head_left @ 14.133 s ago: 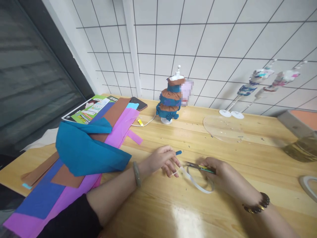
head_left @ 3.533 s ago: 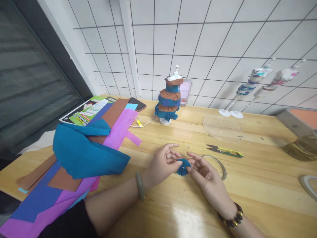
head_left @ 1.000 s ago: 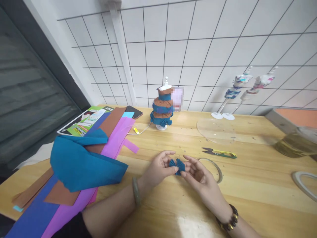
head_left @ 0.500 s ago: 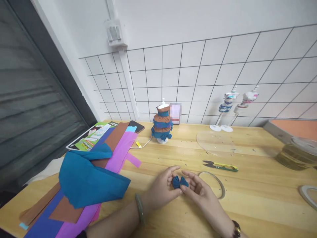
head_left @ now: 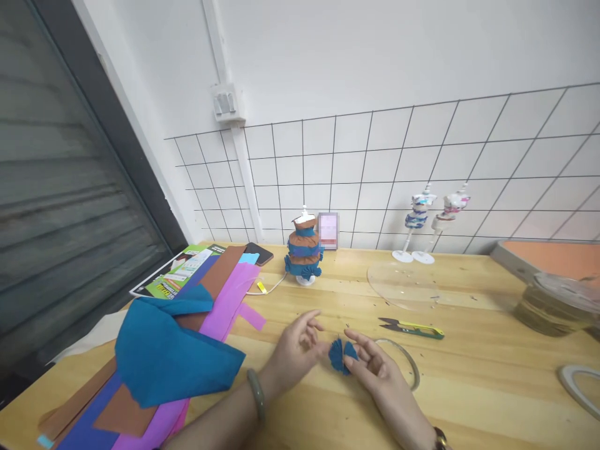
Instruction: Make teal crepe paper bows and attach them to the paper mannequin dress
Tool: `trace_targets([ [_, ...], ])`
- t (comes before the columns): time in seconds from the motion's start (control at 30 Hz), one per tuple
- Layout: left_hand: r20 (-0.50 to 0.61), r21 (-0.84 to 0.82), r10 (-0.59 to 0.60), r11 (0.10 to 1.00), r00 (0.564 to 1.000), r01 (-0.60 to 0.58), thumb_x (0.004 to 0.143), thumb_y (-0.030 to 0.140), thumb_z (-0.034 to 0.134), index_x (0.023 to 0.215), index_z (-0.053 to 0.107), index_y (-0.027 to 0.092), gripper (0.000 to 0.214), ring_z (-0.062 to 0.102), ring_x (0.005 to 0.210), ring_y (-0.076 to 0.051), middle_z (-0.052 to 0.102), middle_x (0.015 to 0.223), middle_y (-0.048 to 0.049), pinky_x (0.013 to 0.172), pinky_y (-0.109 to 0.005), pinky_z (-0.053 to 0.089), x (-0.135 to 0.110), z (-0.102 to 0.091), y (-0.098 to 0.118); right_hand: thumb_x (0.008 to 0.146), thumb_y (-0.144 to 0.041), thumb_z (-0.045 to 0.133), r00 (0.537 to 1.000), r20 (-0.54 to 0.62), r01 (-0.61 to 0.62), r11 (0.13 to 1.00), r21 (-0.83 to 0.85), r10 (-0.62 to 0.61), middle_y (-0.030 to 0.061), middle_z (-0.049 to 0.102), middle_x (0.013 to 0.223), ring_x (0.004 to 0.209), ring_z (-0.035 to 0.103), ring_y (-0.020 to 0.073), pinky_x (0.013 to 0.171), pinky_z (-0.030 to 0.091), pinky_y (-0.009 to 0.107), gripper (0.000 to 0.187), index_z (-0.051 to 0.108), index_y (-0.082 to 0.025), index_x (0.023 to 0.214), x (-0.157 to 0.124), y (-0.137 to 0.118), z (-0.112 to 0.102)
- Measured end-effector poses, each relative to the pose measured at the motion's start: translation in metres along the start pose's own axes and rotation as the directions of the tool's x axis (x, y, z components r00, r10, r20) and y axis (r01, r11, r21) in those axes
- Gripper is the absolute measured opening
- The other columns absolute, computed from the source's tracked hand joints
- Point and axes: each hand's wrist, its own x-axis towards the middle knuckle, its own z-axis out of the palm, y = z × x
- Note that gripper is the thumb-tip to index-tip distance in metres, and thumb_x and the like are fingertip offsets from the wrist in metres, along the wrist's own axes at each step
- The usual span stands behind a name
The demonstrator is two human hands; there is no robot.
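Note:
A small pleated fan of blue crepe paper (head_left: 337,355), folded like a bow, is pinched between the thumb and fingers of my right hand (head_left: 377,365). My left hand (head_left: 300,340) is just left of it, fingers curled loosely and apart, holding nothing. Behind the hands stands a small dress form (head_left: 305,247) wrapped in ruffled brown and blue paper, with similar fans around its lowest tier. Thread snips (head_left: 412,328) with yellow-green handles lie beyond my right hand. A roll of tape (head_left: 415,369) lies flat, partly hidden by that hand.
At left, blue crepe paper (head_left: 173,356) lies over brown, purple and pink strips. Two decorated dress forms (head_left: 417,215) stand at the back near a clear round sheet (head_left: 400,284). To the right are a container of yellowish liquid (head_left: 553,306), another tape roll (head_left: 581,387) and an orange-topped tray (head_left: 557,256).
My left hand has let go of the blue paper fan and drawn away to the left. The fan stays in my right hand. The whole view has tilted up slightly.

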Motion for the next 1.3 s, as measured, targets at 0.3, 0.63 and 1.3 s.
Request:
trace_targets([
  [0.3,-0.403,0.481,0.439,0.848,0.803,-0.223,0.073,0.037,0.061,0.125,0.042,0.022,0.057,0.041,0.115,-0.024,0.046,0.123,-0.0105,0.096,-0.036,0.033,0.077,-0.048,0.046,0.057,-0.037,0.076,0.998,0.042,0.034,0.996,0.083,-0.037,0.0008,0.062,0.070,0.066,0.062,0.0159,0.066,0.049,0.030,0.048,0.061,-0.019,0.099,0.000,0.009,0.006],
  [0.63,-0.331,0.509,0.483,0.815,0.811,-0.278,0.077,0.042,0.056,0.129,0.037,0.018,0.060,0.043,0.115,-0.023,0.051,0.119,-0.0123,0.096,-0.037,0.033,0.172,-0.065,0.074,0.065,-0.035,0.072,0.993,0.112,0.024,0.995,0.094,-0.034,0.0035,0.065,0.077,0.076,0.063,0.0181,0.073,0.049,0.031,0.044,0.058,-0.021,0.104,0.006,0.022,-0.003],
  [1.3,-0.269,0.331,0.482,0.859,0.834,-0.390,0.070,0.026,0.065,0.124,0.043,0.023,0.059,0.054,0.101,-0.018,0.055,0.108,-0.0066,0.091,-0.033,0.041,0.196,-0.075,0.057,0.061,-0.046,0.071,1.000,-0.002,0.020,0.991,0.131,-0.020,0.0023,0.060,0.074,0.071,0.059,0.0154,0.067,0.047,0.026,0.050,0.060,-0.021,0.102,0.004,0.043,0.010],
])
